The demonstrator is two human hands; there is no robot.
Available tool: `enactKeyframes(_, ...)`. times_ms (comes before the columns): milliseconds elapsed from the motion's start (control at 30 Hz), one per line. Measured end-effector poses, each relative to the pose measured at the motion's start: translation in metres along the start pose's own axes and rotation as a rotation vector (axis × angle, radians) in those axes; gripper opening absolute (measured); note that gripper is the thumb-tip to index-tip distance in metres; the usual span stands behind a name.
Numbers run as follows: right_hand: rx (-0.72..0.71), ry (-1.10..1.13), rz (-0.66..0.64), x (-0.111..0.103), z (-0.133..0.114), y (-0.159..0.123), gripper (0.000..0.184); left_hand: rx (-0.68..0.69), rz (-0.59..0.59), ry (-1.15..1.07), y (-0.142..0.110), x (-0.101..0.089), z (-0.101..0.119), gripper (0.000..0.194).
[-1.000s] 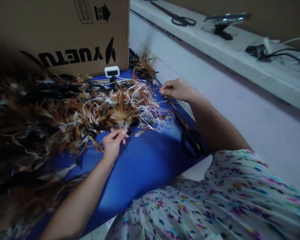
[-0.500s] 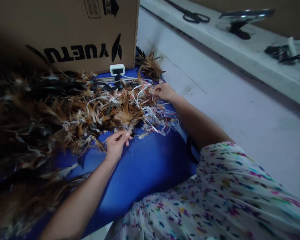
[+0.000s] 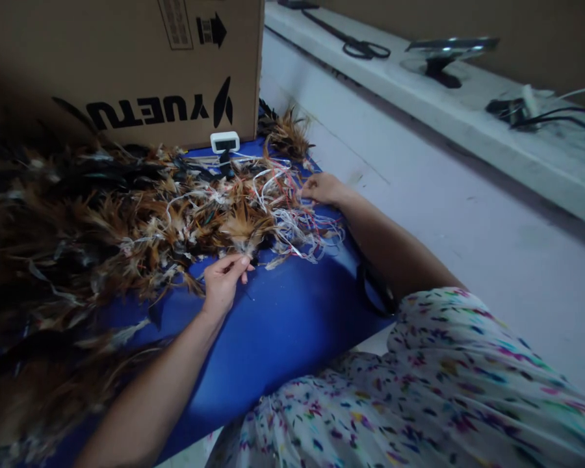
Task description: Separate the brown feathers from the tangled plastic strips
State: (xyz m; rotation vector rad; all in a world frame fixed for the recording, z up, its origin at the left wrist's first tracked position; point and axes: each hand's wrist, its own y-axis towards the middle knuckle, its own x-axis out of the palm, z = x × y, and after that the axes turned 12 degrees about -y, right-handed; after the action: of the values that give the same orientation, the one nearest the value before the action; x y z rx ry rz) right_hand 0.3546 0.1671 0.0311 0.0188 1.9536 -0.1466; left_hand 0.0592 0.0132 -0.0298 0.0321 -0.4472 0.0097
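Observation:
My left hand (image 3: 223, 279) pinches the pale base of a small bunch of brown feathers (image 3: 242, 226) near the front of the pile. Farther right, my right hand (image 3: 323, 189) has its fingers closed at the edge of a tangle of white and red strings (image 3: 285, 221); what lies between those fingertips is too small to make out. Brown and black feathers (image 3: 141, 201) with white fluffy ends heap up left of both hands, on the blue tabletop (image 3: 283, 312).
A cardboard box (image 3: 127, 71) stands behind the feathers, with a small white digital display (image 3: 225, 142) before it. Another feather bunch (image 3: 290, 133) lies at the far corner. On the ledge at right are scissors (image 3: 365, 49), a phone-like device on a stand (image 3: 443, 62) and black cables (image 3: 526, 117).
The view has shifted slightly, so the ledge and box sit a little lower and further left. My left hand keeps its pinch; my right hand has moved slightly away from the strings.

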Motion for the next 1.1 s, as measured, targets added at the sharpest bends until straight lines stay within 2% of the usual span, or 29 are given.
enactKeyframes(100,-0.015,-0.165,0.024,0.017,-0.002,0.005,0.034,0.008,-0.011,0.005,0.001,0.000,0.000,0.017)
enactKeyframes(233,0.039,-0.071,-0.010,0.029,-0.014,0.008,0.030,0.002,-0.004,-0.002,0.000,0.000,0.000,0.021)
enactKeyframes(333,0.071,0.019,-0.025,0.025,-0.022,0.006,0.034,0.000,-0.010,0.004,0.000,0.000,0.000,0.022)
enactKeyframes(500,0.057,0.381,0.006,0.009,-0.025,-0.002,0.036,0.002,0.006,-0.017,0.000,0.002,0.001,0.020)
enactKeyframes(567,0.054,0.421,0.019,0.004,-0.023,-0.004,0.037,0.006,0.010,-0.022,0.001,0.003,0.002,0.019)
enactKeyframes(700,0.106,0.421,0.047,0.001,-0.016,-0.009,0.032,0.016,0.013,-0.030,0.002,0.003,0.001,0.018)
enactKeyframes(833,0.122,0.372,0.124,0.002,-0.007,-0.014,0.011,0.023,0.010,-0.032,0.002,0.002,-0.001,0.016)
enactKeyframes(1000,-0.006,0.255,0.243,0.003,0.010,-0.025,0.014,0.032,-0.011,-0.018,0.002,-0.001,-0.003,0.017)
enactKeyframes(1100,-0.097,0.135,0.250,0.003,0.017,-0.037,0.014,0.031,-0.007,-0.019,0.003,-0.001,-0.002,0.018)
